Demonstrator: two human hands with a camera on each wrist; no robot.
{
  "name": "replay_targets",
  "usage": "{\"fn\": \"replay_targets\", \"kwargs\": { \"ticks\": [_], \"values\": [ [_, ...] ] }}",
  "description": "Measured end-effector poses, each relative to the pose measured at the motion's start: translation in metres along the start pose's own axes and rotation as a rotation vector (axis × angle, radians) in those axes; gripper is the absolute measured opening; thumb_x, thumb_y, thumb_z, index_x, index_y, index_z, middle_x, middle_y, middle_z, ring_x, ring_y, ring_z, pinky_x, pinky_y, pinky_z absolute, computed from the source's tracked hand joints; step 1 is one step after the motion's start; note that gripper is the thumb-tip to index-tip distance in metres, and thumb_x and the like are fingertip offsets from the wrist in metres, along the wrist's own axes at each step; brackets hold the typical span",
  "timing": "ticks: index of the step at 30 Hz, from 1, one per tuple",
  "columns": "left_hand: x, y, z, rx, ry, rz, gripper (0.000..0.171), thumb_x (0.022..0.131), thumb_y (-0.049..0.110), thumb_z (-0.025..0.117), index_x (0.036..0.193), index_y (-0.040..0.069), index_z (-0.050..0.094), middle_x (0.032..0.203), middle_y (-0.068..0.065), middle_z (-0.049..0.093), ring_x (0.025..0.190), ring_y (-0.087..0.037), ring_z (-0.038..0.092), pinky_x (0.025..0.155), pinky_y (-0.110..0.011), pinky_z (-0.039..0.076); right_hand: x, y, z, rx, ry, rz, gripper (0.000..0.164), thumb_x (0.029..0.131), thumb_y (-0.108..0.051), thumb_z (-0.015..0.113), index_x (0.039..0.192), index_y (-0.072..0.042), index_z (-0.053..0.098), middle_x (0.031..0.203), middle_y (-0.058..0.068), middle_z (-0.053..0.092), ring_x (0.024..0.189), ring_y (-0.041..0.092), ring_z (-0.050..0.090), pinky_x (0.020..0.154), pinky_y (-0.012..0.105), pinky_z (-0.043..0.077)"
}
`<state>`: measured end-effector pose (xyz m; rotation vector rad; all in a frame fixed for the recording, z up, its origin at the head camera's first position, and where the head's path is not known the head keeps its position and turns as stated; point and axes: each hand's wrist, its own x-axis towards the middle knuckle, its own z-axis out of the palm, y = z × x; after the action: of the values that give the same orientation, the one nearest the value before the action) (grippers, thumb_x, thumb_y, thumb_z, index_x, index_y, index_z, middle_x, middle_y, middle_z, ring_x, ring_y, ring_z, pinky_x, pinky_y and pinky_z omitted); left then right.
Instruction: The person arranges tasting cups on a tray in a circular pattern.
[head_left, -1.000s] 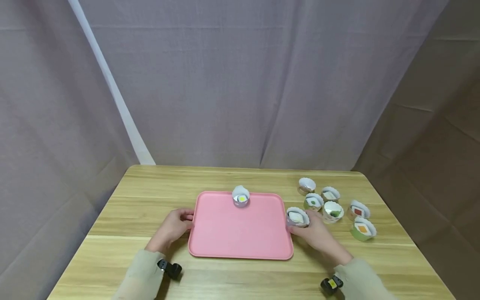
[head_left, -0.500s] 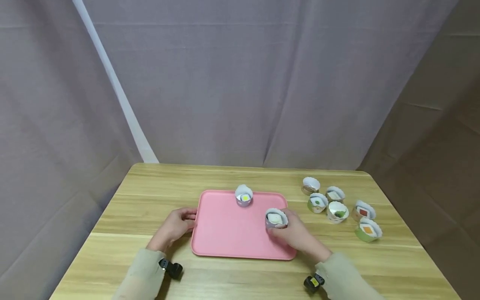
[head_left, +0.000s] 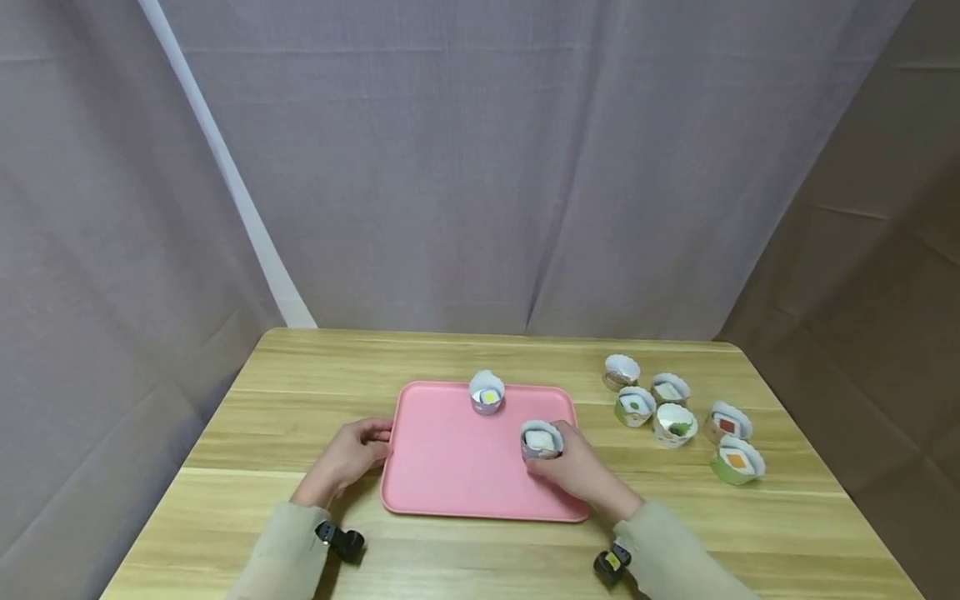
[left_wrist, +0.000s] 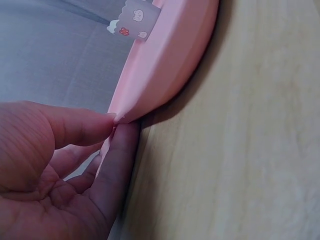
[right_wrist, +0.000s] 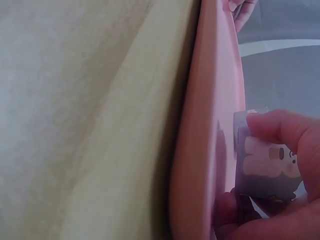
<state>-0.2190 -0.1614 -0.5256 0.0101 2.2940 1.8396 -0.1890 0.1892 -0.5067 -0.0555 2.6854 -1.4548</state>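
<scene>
A pink tray (head_left: 457, 475) lies on the wooden table. My left hand (head_left: 352, 454) pinches the tray's left edge between thumb and fingers, as the left wrist view shows close up. In my right hand (head_left: 573, 467) is a purple-grey paper baking cup (head_left: 542, 450) with a scalloped rim, gripped by its sides low over the right part of the tray. A pale block sits inside this cup. In the right wrist view the cup (right_wrist: 267, 165) shows a cartoon animal print. Another paper cup (head_left: 487, 404), holding a piece with a yellow square, stands at the tray's far edge.
Right of the tray stand several more paper cups, among them a white one (head_left: 675, 429) with something green inside. Farther right, a green cup (head_left: 731, 473) holds a piece with an orange square. Grey curtains (head_left: 420, 167) hang behind the wooden table (head_left: 450, 567).
My right hand has carried the gripped cup leftward from beside the tray's right edge to over the tray, then slightly lower. My left hand has stayed at the tray's left edge.
</scene>
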Motion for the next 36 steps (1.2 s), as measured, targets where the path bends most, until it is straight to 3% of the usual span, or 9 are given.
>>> {"fn": "replay_targets", "kwargs": {
  "ticks": [17,36],
  "values": [
    [-0.003,-0.003,-0.004,-0.101,-0.01,-0.071,0.043,0.086,-0.007,0.06,0.128,-0.002,0.059,0.108,-0.016,0.06,0.088,-0.022,0.062,0.074,-0.034,0.056,0.023,-0.005,0.01,0.017,0.037,0.014,0.051,0.078,-0.012,0.079,0.119,0.0,0.052,0.111,0.011,0.058,0.104,0.025,0.056,0.095,0.044,0.047],
    [-0.001,-0.004,-0.002,-0.094,0.002,-0.071,0.043,0.084,-0.007,0.061,0.127,-0.001,0.06,0.106,-0.014,0.061,0.088,-0.021,0.061,0.075,-0.034,0.056,0.04,-0.008,0.017,0.041,0.079,0.005,0.055,0.082,-0.01,0.075,0.127,0.003,0.047,0.113,0.015,0.054,0.102,0.024,0.054,0.09,0.041,0.048]
  ]
}}
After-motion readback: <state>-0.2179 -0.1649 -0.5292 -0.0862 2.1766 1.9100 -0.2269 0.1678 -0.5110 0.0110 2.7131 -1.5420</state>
